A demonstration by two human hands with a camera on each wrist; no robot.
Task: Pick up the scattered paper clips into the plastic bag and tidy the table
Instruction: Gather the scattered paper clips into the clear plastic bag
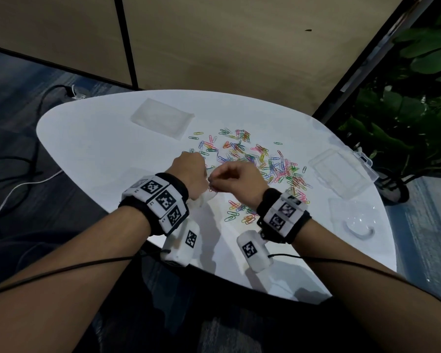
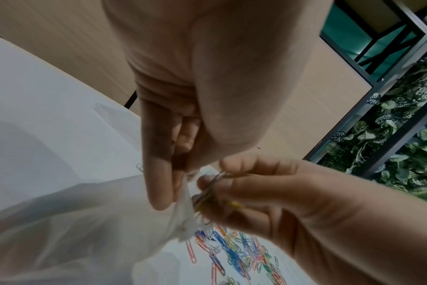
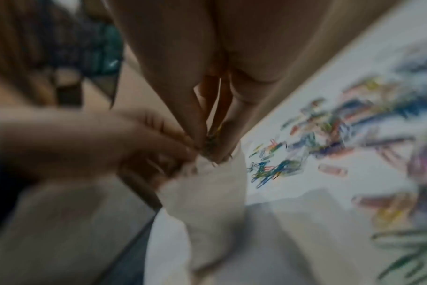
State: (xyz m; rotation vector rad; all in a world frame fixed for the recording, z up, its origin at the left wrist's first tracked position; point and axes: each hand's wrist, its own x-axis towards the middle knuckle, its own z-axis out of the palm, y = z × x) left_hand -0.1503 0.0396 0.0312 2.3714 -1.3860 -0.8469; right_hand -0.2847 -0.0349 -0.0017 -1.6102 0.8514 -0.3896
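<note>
Dozens of coloured paper clips (image 1: 260,161) lie scattered mid-tabletop, toward its right edge, while our left hand (image 1: 189,174) pinches the mouth of the white plastic bag (image 1: 204,200) near the front edge. Our right hand (image 1: 239,179) pinches a small bunch of clips (image 2: 207,194) at that mouth, so we judge the drop comes next, needing the opening held wide. Whether any clips are inside the bag is hidden, and the right wrist view is blurred.

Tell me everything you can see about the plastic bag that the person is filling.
The plastic bag is thin, whitish and translucent, with soft wrinkles. It hangs limp over the white table, near the front edge. The left hand pinches its bunched top, holding the mouth up. The right hand meets that mouth with a small bundle of paper clips in its fingertips. What the bag contains cannot be seen.
</note>
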